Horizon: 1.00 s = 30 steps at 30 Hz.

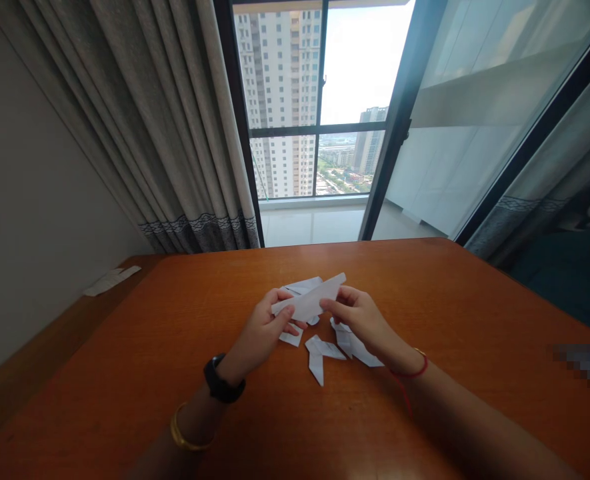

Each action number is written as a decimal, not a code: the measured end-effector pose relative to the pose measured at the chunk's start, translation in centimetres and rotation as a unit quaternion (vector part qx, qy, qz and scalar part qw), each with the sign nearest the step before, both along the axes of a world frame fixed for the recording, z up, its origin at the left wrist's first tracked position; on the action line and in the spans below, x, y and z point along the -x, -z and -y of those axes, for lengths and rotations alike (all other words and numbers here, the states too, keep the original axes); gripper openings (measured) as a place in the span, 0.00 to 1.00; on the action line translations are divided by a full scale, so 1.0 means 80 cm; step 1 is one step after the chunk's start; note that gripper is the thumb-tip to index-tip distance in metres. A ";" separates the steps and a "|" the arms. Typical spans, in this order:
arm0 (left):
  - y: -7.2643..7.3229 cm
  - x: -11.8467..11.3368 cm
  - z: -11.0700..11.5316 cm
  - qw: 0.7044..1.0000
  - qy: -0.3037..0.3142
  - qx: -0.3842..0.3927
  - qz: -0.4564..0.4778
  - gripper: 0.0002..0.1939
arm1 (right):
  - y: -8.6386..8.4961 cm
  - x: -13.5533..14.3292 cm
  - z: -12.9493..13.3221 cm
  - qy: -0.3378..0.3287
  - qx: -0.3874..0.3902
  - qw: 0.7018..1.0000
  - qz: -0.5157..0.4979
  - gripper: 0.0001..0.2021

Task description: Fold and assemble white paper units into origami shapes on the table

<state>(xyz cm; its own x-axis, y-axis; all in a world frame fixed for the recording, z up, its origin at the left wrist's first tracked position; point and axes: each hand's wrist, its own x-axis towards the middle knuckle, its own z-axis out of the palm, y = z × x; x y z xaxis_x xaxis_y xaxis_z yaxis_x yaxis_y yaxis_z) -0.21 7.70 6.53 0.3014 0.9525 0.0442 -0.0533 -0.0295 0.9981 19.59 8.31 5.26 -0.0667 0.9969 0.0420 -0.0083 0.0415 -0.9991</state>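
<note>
Head view, hands [307, 315] hiding folded papers [319, 353] on table [199, 360]

- Daylight enters through the window [318, 128] at twelve o'clock; the sky [362, 53] burns out white.
- Bluish haze and reflections veil the glass [455, 140] toward two.
- The wall [35, 200] at nine is dim.
- Faint glare touches the tabletop [225, 413] around five.
- Wide-angle stretch slants the edges.
- Blocky pixelation between three and four.
- Hands [269, 323] and held paper [309, 301] look fairly sharp.
</note>
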 end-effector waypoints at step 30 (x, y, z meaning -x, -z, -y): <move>0.065 -0.004 0.032 0.969 -0.114 0.113 0.189 0.11 | 0.063 -0.090 0.006 -0.005 0.013 0.831 0.556 0.18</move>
